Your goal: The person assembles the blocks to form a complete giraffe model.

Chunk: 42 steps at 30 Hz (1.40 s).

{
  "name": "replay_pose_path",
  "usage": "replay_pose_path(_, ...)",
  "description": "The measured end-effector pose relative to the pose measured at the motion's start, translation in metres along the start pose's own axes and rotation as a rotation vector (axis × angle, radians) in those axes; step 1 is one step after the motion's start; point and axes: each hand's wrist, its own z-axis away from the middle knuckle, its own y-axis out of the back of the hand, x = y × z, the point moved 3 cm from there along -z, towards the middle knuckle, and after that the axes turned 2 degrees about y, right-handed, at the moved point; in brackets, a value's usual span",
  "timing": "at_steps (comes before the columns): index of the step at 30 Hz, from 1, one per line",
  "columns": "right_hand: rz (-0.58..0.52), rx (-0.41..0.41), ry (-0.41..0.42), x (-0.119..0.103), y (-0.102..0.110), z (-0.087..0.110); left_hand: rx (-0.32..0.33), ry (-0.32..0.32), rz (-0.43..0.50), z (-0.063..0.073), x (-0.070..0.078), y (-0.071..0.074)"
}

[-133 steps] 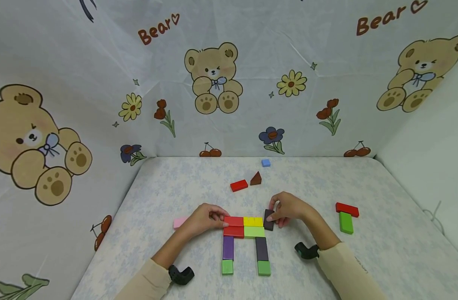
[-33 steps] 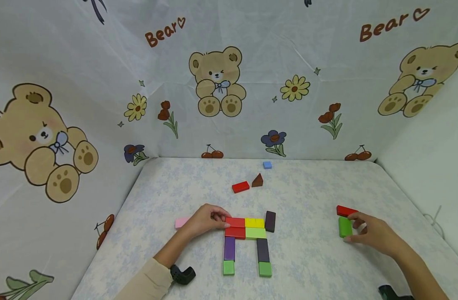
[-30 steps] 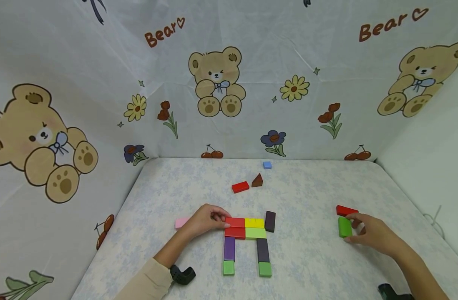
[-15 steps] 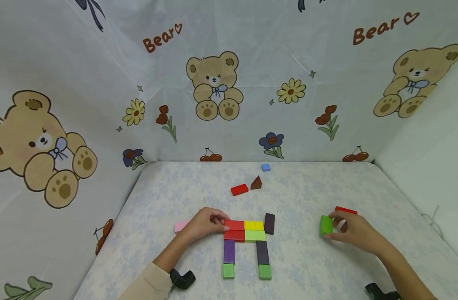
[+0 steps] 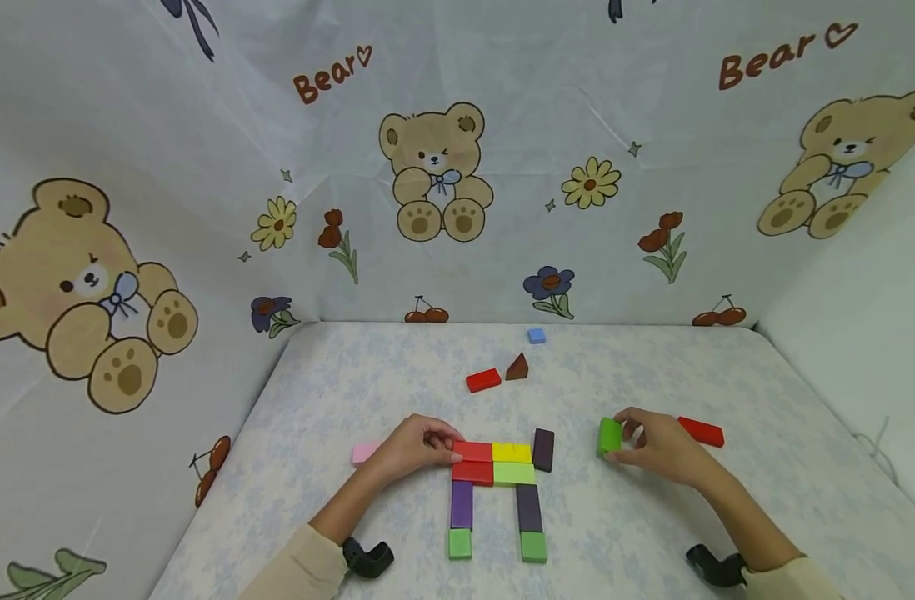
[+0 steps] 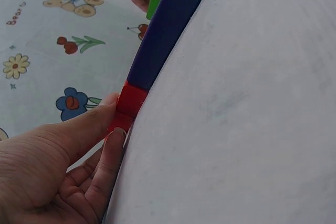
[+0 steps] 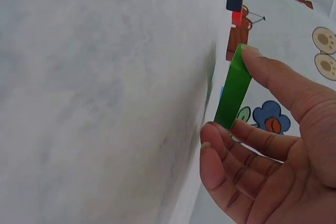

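Observation:
My left hand [image 5: 420, 446] pinches the left end of the upper red block [image 5: 473, 451], thumb and fingertips at its edges. Below it lies a second red block [image 5: 472, 473], with yellow [image 5: 512, 452] and lime [image 5: 513, 473] blocks on their right. A purple block [image 5: 462, 503] and a dark block [image 5: 528, 507] run down from this row, each ending in a green block [image 5: 461, 544]. Another dark block [image 5: 543, 450] stands at the row's right end. My right hand [image 5: 656, 446] holds a bright green block [image 7: 234, 90] between thumb and fingers, right of the layout.
A red block [image 5: 701, 432] lies to the right, beyond my right hand. Farther back are a red block [image 5: 483, 380], a brown triangular block [image 5: 517, 367] and a small blue block [image 5: 536, 336]. A pink block [image 5: 363, 452] shows partly behind my left hand.
My right hand left the dark block at the row's right end, took the green block from beside the far-right red block and carried it left. My left hand stayed on the red block.

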Motion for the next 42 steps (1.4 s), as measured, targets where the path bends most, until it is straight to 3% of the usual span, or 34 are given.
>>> replay_pose_path(12,0.060,-0.035,-0.017,-0.010,-0.012,-0.044,-0.007,0.001,0.002,-0.001,0.000,0.002)
replay_pose_path(23,0.055,-0.085,-0.112,-0.011,-0.016,-0.065,-0.002,0.002,-0.007,-0.002,0.000,0.001)
replay_pose_path(27,-0.009,-0.102,-0.122,-0.013,-0.014,-0.067,-0.003,0.005,-0.003,-0.002,-0.001,0.002)
replay_pose_path(34,-0.231,-0.127,-0.147,-0.010,-0.014,-0.066,-0.004,0.007,0.000,0.000,-0.002,0.002)
replay_pose_path(42,-0.285,-0.082,-0.148,-0.011,-0.024,-0.076,0.002,-0.006,-0.010,-0.001,-0.003,0.001)
